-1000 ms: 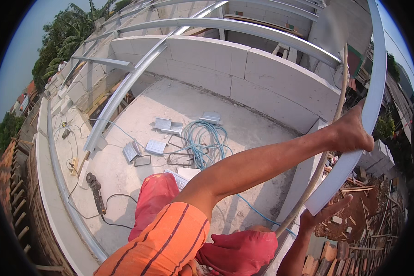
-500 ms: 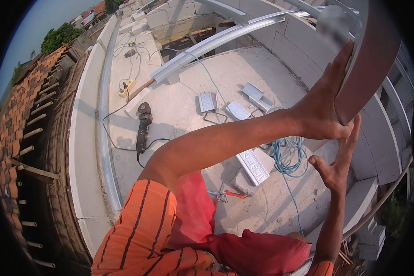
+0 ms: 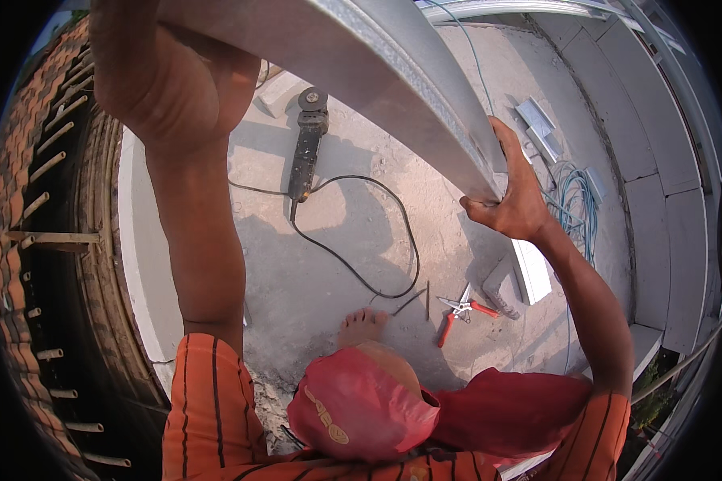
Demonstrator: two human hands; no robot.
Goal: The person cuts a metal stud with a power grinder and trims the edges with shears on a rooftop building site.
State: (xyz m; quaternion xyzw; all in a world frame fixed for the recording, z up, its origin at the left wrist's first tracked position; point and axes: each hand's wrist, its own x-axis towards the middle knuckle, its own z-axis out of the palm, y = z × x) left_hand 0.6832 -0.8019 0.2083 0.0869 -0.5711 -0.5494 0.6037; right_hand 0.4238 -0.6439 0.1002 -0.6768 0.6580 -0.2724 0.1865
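Head view: metal channel (image 3: pixel 361 88), end pinched between your right fingers (image 3: pixel 512 151).
Left hand (image 3: pixel 170 94): fingers unclear; slack grip could drop it.

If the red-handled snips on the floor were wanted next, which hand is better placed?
Probably the right hand, which is nearer the red-handled snips; the left hand is at the picture's upper left. The right, though, grips the end of the metal beam and would need freeing.

My sleeves (image 3: pixel 208 393) orange, dark stripes; pants (image 3: pixel 505 409) red; beam (image 3: pixel 361 96) silver-grey; grinder (image 3: pixel 306 156) blackish; snips' handles (image 3: pixel 485 309) red; cable coil (image 3: pixel 573 210) blue.
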